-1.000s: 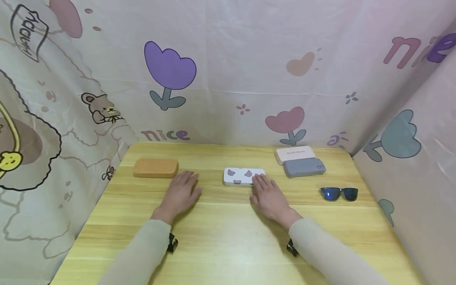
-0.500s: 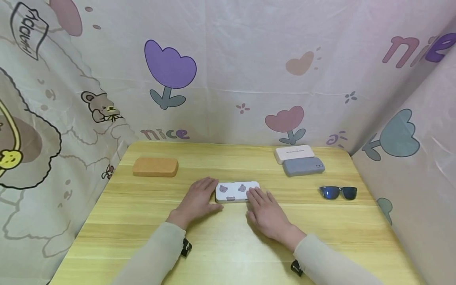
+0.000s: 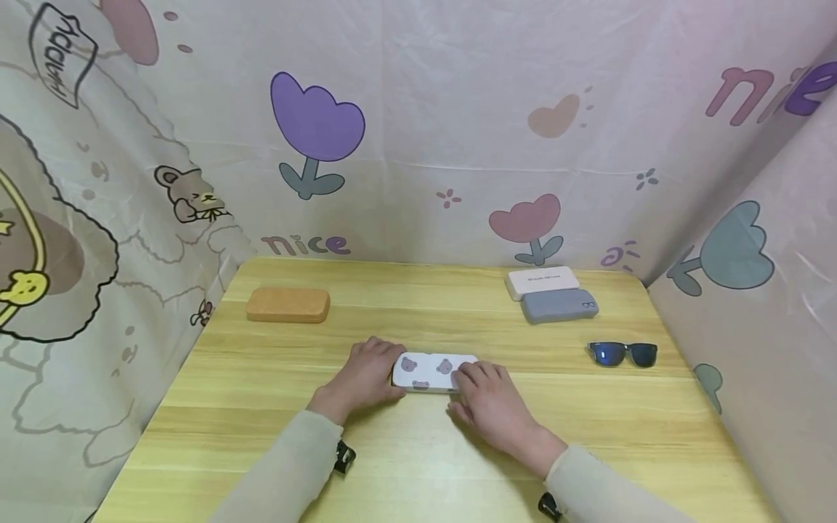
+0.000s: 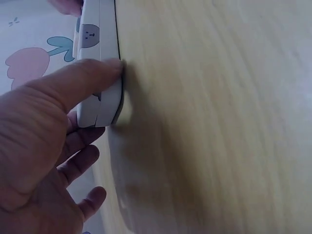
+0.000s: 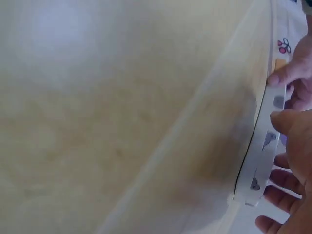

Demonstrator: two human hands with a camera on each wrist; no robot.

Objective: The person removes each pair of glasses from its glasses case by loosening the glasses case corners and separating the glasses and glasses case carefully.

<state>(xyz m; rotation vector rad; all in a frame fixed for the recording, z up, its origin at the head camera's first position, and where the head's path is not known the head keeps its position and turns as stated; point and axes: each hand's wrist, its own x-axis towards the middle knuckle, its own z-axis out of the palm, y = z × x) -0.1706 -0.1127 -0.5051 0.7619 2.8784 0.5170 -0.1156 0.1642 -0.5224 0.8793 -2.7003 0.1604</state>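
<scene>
A white glasses case (image 3: 429, 369) printed with bear faces lies on the table between both hands. My left hand (image 3: 365, 379) grips its left end; in the left wrist view the thumb (image 4: 92, 78) presses the near side and the fingers are behind the end. My right hand (image 3: 500, 407) holds the right end, its fingertips over the lid's corner. The right wrist view shows the right thumb (image 5: 285, 119) at the near side of the case (image 5: 253, 163), with the other fingers curled behind it. The case appears closed, with a seam along its side.
An orange glasses case (image 3: 288, 305) lies at the back left of the wooden table (image 3: 418, 465). Back right, a white case (image 3: 541, 282) sits behind a grey-blue case (image 3: 559, 306). Dark blue sunglasses (image 3: 623, 354) lie at the right. A printed curtain (image 3: 418, 109) stands behind the table.
The bear-print case has come toward the body and slightly left. My left hand has moved right from beside the orange case onto its left end. The right hand's fingers have curled more.
</scene>
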